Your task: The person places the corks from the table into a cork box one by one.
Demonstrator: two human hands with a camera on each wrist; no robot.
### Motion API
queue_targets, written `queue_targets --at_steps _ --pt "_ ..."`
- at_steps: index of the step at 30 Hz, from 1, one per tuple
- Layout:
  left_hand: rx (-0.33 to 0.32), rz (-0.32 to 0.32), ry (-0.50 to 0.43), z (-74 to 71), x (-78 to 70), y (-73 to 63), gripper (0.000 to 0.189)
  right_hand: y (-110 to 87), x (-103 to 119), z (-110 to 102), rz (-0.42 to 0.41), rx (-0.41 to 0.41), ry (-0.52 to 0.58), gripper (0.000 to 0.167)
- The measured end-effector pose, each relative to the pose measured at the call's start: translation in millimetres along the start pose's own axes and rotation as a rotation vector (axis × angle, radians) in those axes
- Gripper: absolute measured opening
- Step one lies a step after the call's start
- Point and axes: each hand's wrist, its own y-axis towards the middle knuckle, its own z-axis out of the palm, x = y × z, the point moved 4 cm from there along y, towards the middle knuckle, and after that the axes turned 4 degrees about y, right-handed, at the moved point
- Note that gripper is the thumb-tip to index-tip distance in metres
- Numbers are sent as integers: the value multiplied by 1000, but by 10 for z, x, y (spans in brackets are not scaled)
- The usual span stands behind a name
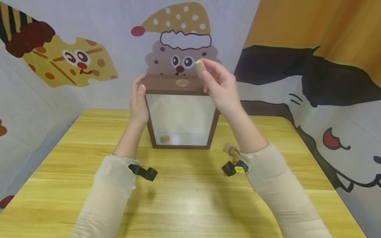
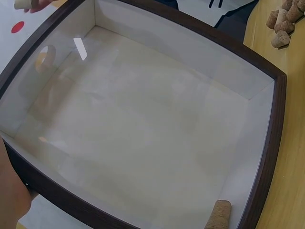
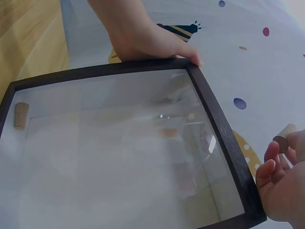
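A dark brown shadow box frame (image 1: 175, 89) with a clear front stands upright on the table, a round hole (image 1: 182, 82) in its top. My left hand (image 1: 139, 100) holds the box at its upper left corner, thumb toward the front edge. Between the thumb and fingers of my right hand (image 1: 221, 84) a cork (image 1: 200, 68) is pinched, raised above the top's right end, to the right of the hole. Inside the box one cork (image 1: 165, 138) lies at the bottom left; it also shows in the left wrist view, as a tapered cork (image 2: 219, 214).
Several loose corks (image 1: 232, 150) lie in a pile on the wooden table (image 1: 184, 198), right of the box and partly behind my right wrist. A cartoon-printed cloth (image 1: 119, 19) hangs close behind the table. Black wrist cameras (image 1: 144, 172) sit on both sleeves.
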Motion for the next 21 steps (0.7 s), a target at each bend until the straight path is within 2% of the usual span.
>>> queue_targets --at_steps 7,17,21 --pt "-9 25 -5 9 -11 9 62 116 18 73 80 52 -82 35" --pt "-22 49 -22 16 -45 -8 62 305 -19 115 107 119 -262 29" --pt "-21 47 -25 16 -44 -16 64 379 -45 133 149 156 -332 27"
